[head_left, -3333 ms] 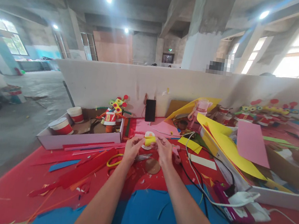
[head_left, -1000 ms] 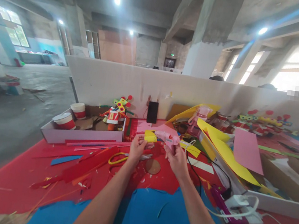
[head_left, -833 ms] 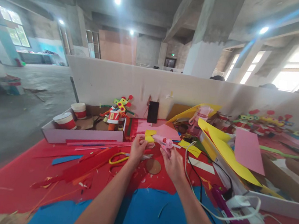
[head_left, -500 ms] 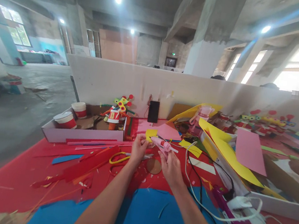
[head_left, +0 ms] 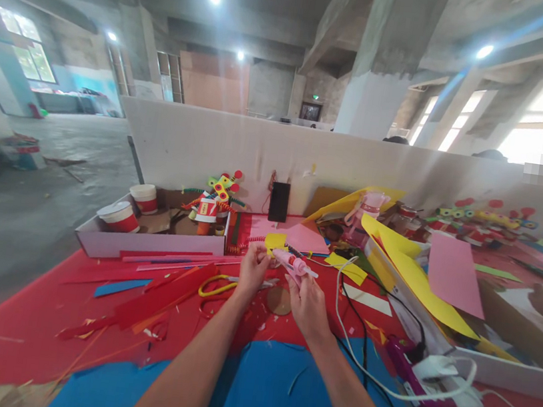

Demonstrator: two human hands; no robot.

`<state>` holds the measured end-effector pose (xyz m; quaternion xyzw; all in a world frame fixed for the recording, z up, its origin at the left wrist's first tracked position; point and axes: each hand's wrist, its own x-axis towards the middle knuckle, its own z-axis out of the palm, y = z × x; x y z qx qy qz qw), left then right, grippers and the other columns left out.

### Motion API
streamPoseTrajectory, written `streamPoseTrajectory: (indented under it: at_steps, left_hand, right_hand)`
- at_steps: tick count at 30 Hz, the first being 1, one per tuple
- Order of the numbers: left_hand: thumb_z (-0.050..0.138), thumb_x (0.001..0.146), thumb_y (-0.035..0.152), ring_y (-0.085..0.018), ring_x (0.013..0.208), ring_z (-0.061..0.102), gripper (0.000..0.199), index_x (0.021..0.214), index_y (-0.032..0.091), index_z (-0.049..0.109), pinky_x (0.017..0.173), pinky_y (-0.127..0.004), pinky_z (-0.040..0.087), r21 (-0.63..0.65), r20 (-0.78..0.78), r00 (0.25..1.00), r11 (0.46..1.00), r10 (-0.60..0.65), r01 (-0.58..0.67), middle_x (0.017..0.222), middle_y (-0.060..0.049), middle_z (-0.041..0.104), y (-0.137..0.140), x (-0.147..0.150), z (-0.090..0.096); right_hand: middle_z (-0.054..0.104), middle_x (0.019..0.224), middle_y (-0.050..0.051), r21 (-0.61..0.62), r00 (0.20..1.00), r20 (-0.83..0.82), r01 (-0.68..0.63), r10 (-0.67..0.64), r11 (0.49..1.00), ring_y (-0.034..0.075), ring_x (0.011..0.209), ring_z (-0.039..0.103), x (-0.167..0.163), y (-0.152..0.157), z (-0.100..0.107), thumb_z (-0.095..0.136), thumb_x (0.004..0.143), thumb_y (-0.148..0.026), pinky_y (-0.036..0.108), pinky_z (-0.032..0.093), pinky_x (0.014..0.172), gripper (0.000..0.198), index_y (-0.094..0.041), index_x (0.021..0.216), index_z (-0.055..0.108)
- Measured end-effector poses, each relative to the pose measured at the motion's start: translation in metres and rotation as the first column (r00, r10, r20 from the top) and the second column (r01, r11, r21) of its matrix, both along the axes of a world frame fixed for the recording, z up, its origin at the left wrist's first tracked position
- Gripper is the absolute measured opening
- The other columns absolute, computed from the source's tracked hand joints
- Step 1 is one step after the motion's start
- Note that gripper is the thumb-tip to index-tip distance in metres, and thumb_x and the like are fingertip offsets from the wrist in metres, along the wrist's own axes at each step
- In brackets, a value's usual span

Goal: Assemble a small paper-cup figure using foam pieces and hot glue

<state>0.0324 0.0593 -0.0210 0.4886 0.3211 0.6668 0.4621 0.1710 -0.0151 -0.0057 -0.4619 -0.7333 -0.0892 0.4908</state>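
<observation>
Reaching over a blue sheet (head_left: 270,392); gripping a pink glue gun (head_left: 295,263) in curled fingers of the right hand (head_left: 308,301); pinching a yellow paper piece (head_left: 275,240) between closed fingertips of the left hand (head_left: 253,269), at the gun's front end; facing a black phone (head_left: 279,202).

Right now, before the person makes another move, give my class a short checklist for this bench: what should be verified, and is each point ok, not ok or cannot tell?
1. Right hand gripping the pink glue gun: ok.
2. Left hand holding the small yellow piece: ok.
3. White glue stick showing at the gun's rear: ok.
4. Gun tip touching the yellow piece: cannot tell; too small to judge.
5. Gun heated: cannot tell.
6. Scissors set well away from the left arm: not ok; they lie close to it, partly hidden in this view.
</observation>
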Motion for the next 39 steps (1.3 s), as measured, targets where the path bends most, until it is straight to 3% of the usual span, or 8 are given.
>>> streamPoseTrajectory:
  at_steps: [16, 39]
  left_hand:
    - [0.065, 0.068, 0.029, -0.013, 0.059, 0.068, 0.030, 0.086, 0.021, 0.042, 0.064, -0.028, 0.055, -0.031, 0.000, 1.000, 1.000, -0.006, 0.006, 0.068, 0.004, 0.069, -0.002, 0.000, 0.002]
    - [0.064, 0.071, 0.026, -0.019, 0.061, 0.069, 0.028, 0.087, 0.022, 0.042, 0.069, -0.037, 0.056, -0.026, -0.008, 0.999, 0.999, -0.037, 0.037, 0.069, 0.001, 0.069, -0.002, -0.002, 0.003]
  right_hand:
    - [0.068, 0.096, 0.017, -0.051, 0.997, 0.039, 0.075, -0.073, 0.996, 0.026, 0.084, 0.068, 0.007, 0.001, -0.004, 0.034, 0.098, -0.036, 0.037, 0.056, 0.071, 0.035, -0.011, 0.109, 0.055]
    - [0.068, 0.096, 0.019, -0.058, 0.996, -0.009, 0.090, -0.090, 0.994, 0.027, 0.089, 0.067, 0.018, 0.004, -0.003, 0.032, 0.098, -0.036, 0.039, 0.055, 0.075, 0.037, -0.009, 0.111, 0.054]
